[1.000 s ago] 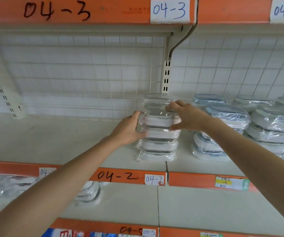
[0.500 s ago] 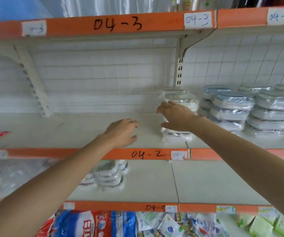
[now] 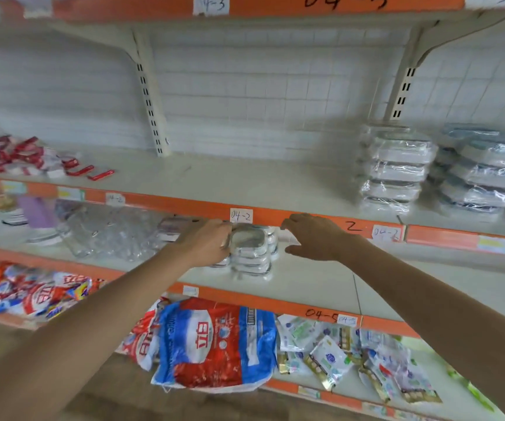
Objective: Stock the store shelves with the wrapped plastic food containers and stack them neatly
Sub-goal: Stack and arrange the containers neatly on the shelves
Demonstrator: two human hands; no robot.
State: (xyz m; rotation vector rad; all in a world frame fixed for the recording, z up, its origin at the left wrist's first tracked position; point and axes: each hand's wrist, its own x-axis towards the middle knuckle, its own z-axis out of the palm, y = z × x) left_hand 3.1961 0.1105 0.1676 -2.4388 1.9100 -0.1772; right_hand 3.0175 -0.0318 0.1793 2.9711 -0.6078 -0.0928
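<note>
Bags of washing powder (image 3: 215,344) and small sachets (image 3: 330,357) fill the lowest shelf, nearest the viewer. Above them, two bare arms reach onto the middle shelf (image 3: 321,284), towards a wrapped stack of containers (image 3: 249,253) standing near its front edge. Left hand (image 3: 205,244) is against the stack's left side, its fingers curled around the top container. Right hand (image 3: 312,238) hovers just to the right of the stack, fingers loosely spread and holding nothing; whether it touches the wrap cannot be told through the blur. Loose clear plastic items (image 3: 108,232) lie further left on the same shelf.

Higher and further back, the upper shelf (image 3: 245,183) already carries a tall wrapped stack (image 3: 394,171) near its right end, with more stacks (image 3: 485,174) just beside it on the next bay. Red packets (image 3: 32,159) sit at the far left.

This looks like the pick-up step: taking the next stack from the middle shelf. The next move probably calls for the right hand to close on the other side, so both hands lift the bundle level and set it beside the stocked stacks above.
</note>
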